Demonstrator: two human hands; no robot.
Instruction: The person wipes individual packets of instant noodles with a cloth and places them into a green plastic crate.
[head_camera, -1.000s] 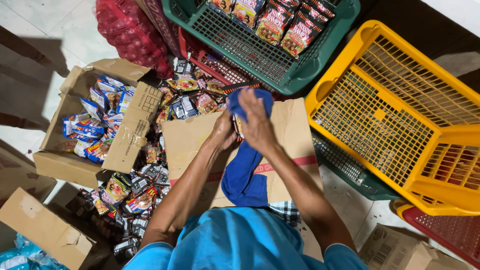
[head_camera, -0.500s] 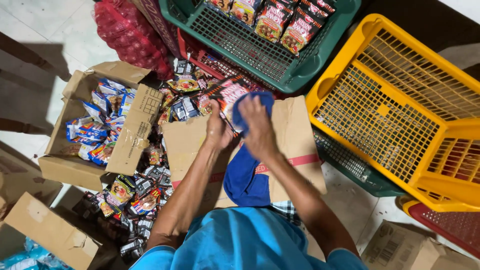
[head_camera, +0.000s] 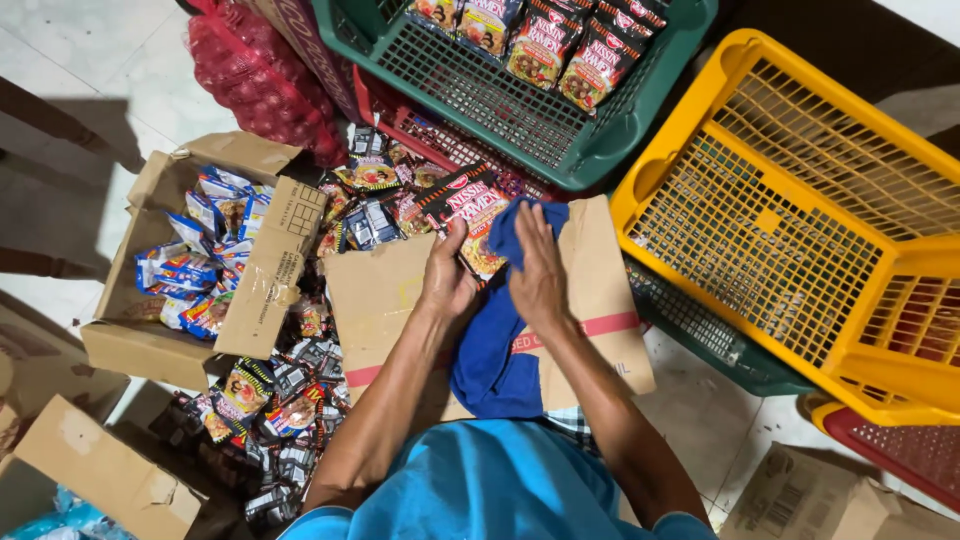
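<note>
Left hand: the left hand (head_camera: 447, 283) is clamped on the lower edge of a red-and-black noodle packet (head_camera: 468, 212), thumb on top, holding it up off the cardboard.
Right hand: the right hand (head_camera: 537, 272) lies palm-down with fingers spread, pressing a blue cloth (head_camera: 497, 345) against the right part of the packet; it is pressing the cloth rather than clenched around it.
Packet: it sits just ahead of both hands' fingertips, tilted, its far end pointing toward the baskets.
Cloth: it runs from under the right palm back toward the person's body, draped over a flattened cardboard sheet (head_camera: 385, 300) lying beneath both wrists.
Left of the left hand: an open carton (head_camera: 140, 335) of blue snack packs, and a loose heap of dark packets (head_camera: 275, 390) on the floor, near the left forearm.
Ahead of the hands: a green basket (head_camera: 560, 150) with more noodle packets stood in a row, well beyond the fingertips; a red mesh sack (head_camera: 255, 75) further off to the left.
Right of the right hand: a yellow basket (head_camera: 800, 215), tipped at an angle, apart from the hand.
</note>
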